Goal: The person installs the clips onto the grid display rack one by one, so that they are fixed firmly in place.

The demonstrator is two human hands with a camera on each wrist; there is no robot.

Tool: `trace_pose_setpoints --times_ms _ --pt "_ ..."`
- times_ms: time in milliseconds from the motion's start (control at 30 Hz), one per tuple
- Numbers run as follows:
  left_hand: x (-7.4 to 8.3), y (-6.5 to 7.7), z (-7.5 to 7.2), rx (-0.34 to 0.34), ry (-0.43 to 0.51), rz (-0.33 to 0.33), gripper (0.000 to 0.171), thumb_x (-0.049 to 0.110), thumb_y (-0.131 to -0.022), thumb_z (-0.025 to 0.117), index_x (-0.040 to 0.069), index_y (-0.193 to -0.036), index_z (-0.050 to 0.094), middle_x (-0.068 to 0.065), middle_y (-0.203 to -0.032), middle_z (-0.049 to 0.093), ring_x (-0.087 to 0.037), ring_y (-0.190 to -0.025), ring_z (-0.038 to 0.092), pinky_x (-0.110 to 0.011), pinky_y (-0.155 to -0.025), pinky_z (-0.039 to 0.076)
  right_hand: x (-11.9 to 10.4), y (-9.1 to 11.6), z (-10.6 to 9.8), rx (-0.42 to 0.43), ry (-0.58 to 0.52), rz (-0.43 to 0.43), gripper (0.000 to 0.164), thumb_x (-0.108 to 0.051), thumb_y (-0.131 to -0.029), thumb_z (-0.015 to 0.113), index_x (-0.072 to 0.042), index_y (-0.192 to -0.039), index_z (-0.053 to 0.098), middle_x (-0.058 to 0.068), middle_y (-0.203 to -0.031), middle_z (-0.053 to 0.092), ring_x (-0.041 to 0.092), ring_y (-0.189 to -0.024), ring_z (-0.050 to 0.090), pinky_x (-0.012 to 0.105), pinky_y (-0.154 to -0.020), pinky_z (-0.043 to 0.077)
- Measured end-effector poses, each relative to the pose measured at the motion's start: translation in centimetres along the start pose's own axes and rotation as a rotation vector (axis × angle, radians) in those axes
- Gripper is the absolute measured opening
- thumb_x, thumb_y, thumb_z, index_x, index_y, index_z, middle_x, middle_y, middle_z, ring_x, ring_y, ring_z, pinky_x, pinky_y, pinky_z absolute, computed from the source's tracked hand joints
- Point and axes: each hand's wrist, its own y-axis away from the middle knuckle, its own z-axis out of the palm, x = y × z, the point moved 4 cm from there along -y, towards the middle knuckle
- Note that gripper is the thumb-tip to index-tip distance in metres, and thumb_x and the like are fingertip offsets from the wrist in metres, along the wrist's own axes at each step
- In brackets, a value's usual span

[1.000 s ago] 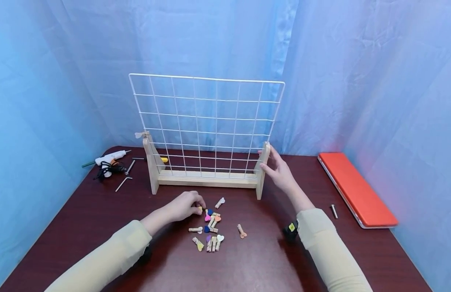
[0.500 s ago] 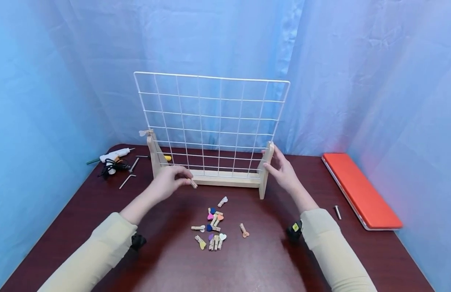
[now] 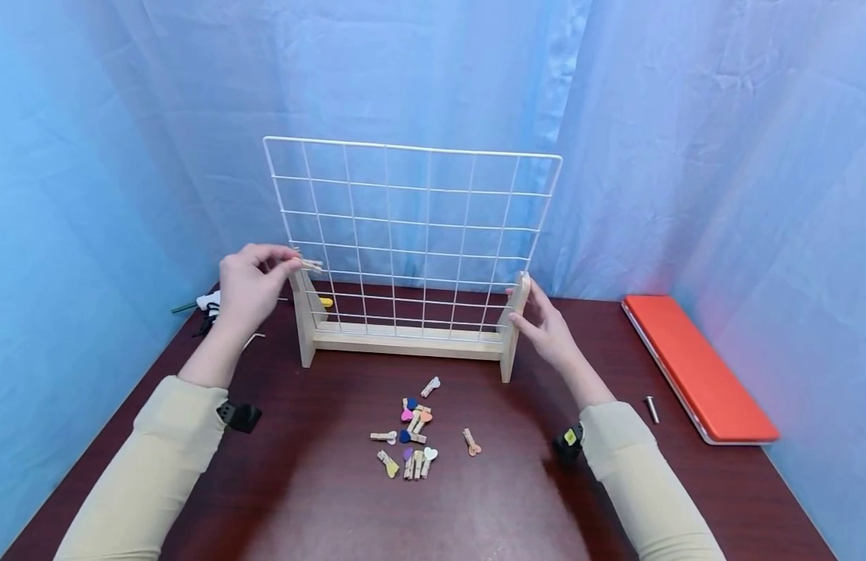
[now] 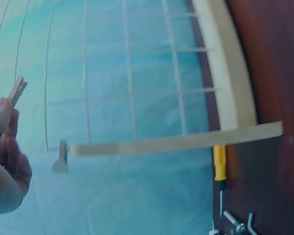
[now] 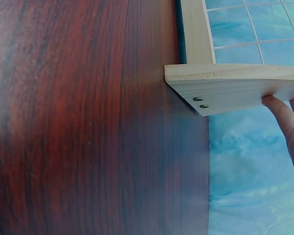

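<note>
A white wire grid (image 3: 413, 148) stands in a wooden stand (image 3: 405, 347). My left hand (image 3: 251, 284) is at the grid's left edge, pinching a small wooden clothespin (image 3: 311, 266) between thumb and fingers. A bit of yellow shows on this clothespin (image 4: 18, 90) at the fingertips in the left wrist view. Another clothespin (image 4: 62, 159) with a pale heart sits at the grid's edge beside the stand's side panel. My right hand (image 3: 552, 339) grips the right side panel (image 3: 515, 327), some fingers hidden behind it. Several heart-topped clothespins (image 3: 417, 438) lie on the table in front.
A red flat case (image 3: 699, 366) and a bolt (image 3: 652, 409) lie at the right. At the back left are a glue gun (image 3: 209, 300), partly hidden by the left hand, and a yellow-handled screwdriver (image 4: 220, 164). Curtains hang behind the table.
My left hand has picked a clothespin from the pile and carried it up and left to the grid's left edge. My right hand keeps its hold on the side panel.
</note>
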Motion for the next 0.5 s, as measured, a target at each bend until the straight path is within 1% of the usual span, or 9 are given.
trace_pose_setpoints --times_ms 100,133,233,267,367,500 --pt "-0.6 -1.1 -1.1 0.104 0.031 -0.061 0.017 0.022 -0.074 0.072 0.006 -0.081 0.072 0.006 -0.063 0.054 -0.005 -0.058 0.04 -0.018 -0.052 0.03 0.0 0.0 0.0 0.005 0.004 0.001 0.067 -0.004 -0.086 0.055 -0.009 -0.142 0.018 0.021 -0.13 0.044 0.036 -0.121 0.038 0.055 -0.087 0.039" --pt "-0.9 -1.5 -1.3 0.131 0.044 -0.082 0.019 0.023 -0.074 0.072 0.006 -0.081 0.072 0.009 -0.062 0.053 -0.005 -0.058 0.04 -0.018 -0.052 0.03 0.0 0.0 0.0 0.006 0.001 0.004 0.068 -0.004 -0.086 0.055 -0.01 -0.142 0.018 0.02 -0.13 0.045 0.035 -0.121 0.038 0.055 -0.087 0.039" --pt "-1.5 -2.2 -1.9 0.187 0.078 -0.148 0.024 0.028 -0.075 0.071 0.005 -0.083 0.071 0.014 -0.062 0.051 -0.005 -0.058 0.04 -0.018 -0.052 0.03 -0.1 0.0 0.1 0.005 -0.004 0.004 0.068 -0.003 -0.086 0.055 -0.012 -0.143 0.019 0.02 -0.13 0.045 0.035 -0.122 0.038 0.054 -0.088 0.039" --pt "-1.8 -2.3 -2.0 0.197 0.084 -0.171 0.027 0.03 -0.075 0.07 0.005 -0.084 0.071 0.015 -0.063 0.052 -0.006 -0.058 0.04 -0.018 -0.052 0.03 -0.1 0.0 0.1 0.004 -0.007 0.004 0.068 -0.003 -0.086 0.055 -0.013 -0.143 0.019 0.021 -0.13 0.044 0.034 -0.122 0.038 0.054 -0.088 0.039" --pt "-2.4 -2.6 -2.1 0.212 0.1 -0.226 0.031 0.034 -0.075 0.067 0.006 -0.088 0.071 0.01 -0.067 0.055 -0.007 -0.06 0.04 -0.019 -0.053 0.031 -0.2 0.1 0.2 0.0 -0.007 -0.003 0.067 -0.003 -0.086 0.055 -0.014 -0.143 0.019 0.023 -0.13 0.043 0.033 -0.123 0.038 0.052 -0.088 0.039" --pt "-3.2 -2.7 -2.1 0.217 0.108 -0.295 0.034 0.038 -0.075 0.064 0.008 -0.091 0.071 0.004 -0.073 0.058 -0.008 -0.063 0.041 -0.021 -0.055 0.031 -0.4 0.1 0.3 0.0 0.002 -0.014 0.067 -0.003 -0.086 0.055 -0.014 -0.142 0.02 0.02 -0.129 0.046 0.031 -0.123 0.039 0.05 -0.088 0.04"
